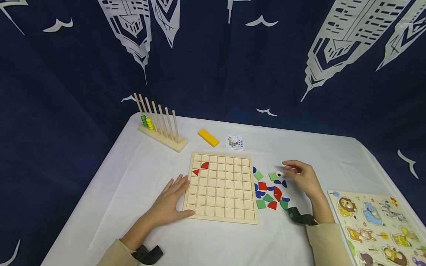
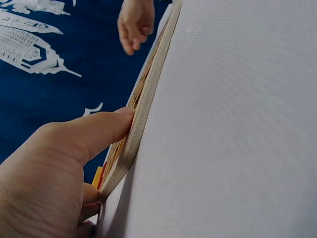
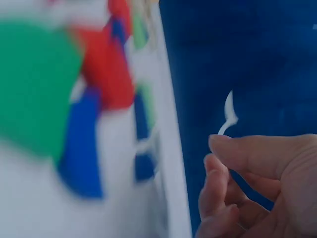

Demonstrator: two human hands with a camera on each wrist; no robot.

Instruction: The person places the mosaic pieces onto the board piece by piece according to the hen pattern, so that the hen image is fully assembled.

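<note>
A square wooden grid board [image 1: 219,221] lies on the table with two red pieces, a quarter circle [image 1: 205,165] and a triangle [image 1: 196,172], at its upper left. My left hand [image 1: 169,203] rests along the board's left side, fingers spread; its thumb [image 2: 106,130] touches the front edge in the left wrist view. Over the loose pieces hovers my right hand [image 1: 301,179], fingers loosely bent, nothing visible between them. Just left of its fingertips is a white disc with a black dot [image 1: 279,174], overlapping a green square [image 1: 273,176]. In the right wrist view that hand [image 3: 247,183] appears beside blurred pieces.
Red, blue and green pieces [image 1: 262,186] lie scattered right of the board. Behind it are a pattern card [image 1: 235,142], a yellow block [image 1: 208,137] and a peg stand [image 1: 163,138] with green and yellow beads. An animal puzzle [image 1: 376,225] lies at the right.
</note>
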